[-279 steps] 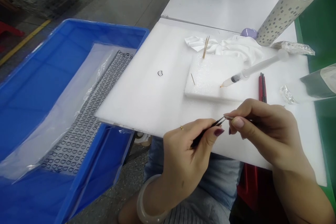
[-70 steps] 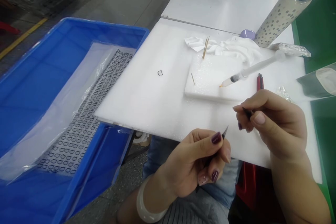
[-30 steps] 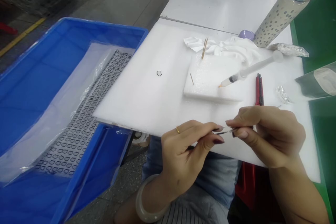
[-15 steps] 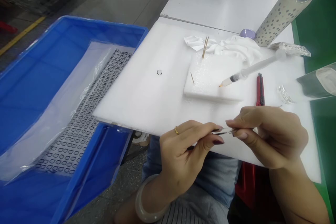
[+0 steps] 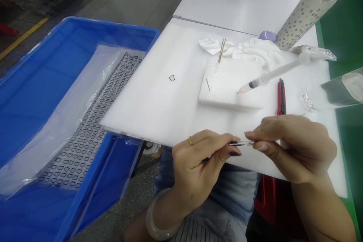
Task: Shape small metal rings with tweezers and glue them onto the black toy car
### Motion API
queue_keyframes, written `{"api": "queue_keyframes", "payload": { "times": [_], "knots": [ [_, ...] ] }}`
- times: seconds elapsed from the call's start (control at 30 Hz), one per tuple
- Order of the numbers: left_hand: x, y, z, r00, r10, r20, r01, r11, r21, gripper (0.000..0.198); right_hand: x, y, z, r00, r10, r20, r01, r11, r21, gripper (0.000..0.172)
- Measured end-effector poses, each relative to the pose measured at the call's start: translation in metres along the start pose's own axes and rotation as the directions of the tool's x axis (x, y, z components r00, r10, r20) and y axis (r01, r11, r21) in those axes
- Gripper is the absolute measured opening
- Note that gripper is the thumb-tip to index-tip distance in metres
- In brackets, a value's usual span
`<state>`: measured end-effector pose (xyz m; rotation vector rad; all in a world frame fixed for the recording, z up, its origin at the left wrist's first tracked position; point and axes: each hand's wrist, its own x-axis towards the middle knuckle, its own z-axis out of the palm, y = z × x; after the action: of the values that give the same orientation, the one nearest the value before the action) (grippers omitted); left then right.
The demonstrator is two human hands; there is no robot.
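Observation:
In front of the board's near edge, my left hand pinches a small thin piece, dark at one end and shiny or clear toward the other. My right hand is closed in a pinch at its shiny end. Fingertips cover parts of it, so its exact kind cannot be made out. Beyond the hands, a syringe with an orange tip rests on a white foam block. Toothpicks stick in that block. One black outline-shaped frame lies to the left on the white foam board.
A red utility knife lies behind my right hand. White cloth, a dotted bottle and a clear container stand or lie at the right. The blue bin at left holds a sheet of many black frames.
My right hand has shifted slightly to the right, and the thin piece between the fingertips has turned a little. My left hand and the things on the board look the same.

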<state>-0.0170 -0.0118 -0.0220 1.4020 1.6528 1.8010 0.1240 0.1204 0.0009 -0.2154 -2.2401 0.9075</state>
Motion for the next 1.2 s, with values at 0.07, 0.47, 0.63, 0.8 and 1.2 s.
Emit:
{"api": "queue_keyframes", "payload": {
  "times": [0.07,0.47,0.63,0.8,1.2],
  "knots": [
    [0.0,0.0,0.0,1.0,0.006,-0.002,-0.006,1.0,-0.004,0.008,0.001,0.0,-0.001,1.0,0.0,0.007,0.0,1.0,-0.007,0.014],
    [0.001,-0.001,-0.001,0.999,0.029,-0.021,-0.028,0.999,0.027,0.005,-0.006,-0.004,0.0,0.975,0.123,-0.184,-0.101,0.987,0.128,0.009],
    [0.001,-0.001,-0.003,0.999,0.05,-0.012,-0.05,0.997,0.063,0.008,-0.006,0.005,0.002,0.939,0.112,-0.325,-0.078,0.99,0.117,0.016],
    [0.001,-0.001,-0.003,0.998,0.065,-0.024,-0.064,0.997,0.049,0.007,-0.005,0.006,0.001,0.945,0.171,-0.28,-0.128,0.978,0.167,0.016],
    [-0.002,0.0,0.008,0.582,-0.517,0.628,0.766,0.09,-0.636,0.032,-0.007,0.007,-0.001,0.943,0.261,-0.209,-0.22,0.955,0.198,0.011]
  ]
}}
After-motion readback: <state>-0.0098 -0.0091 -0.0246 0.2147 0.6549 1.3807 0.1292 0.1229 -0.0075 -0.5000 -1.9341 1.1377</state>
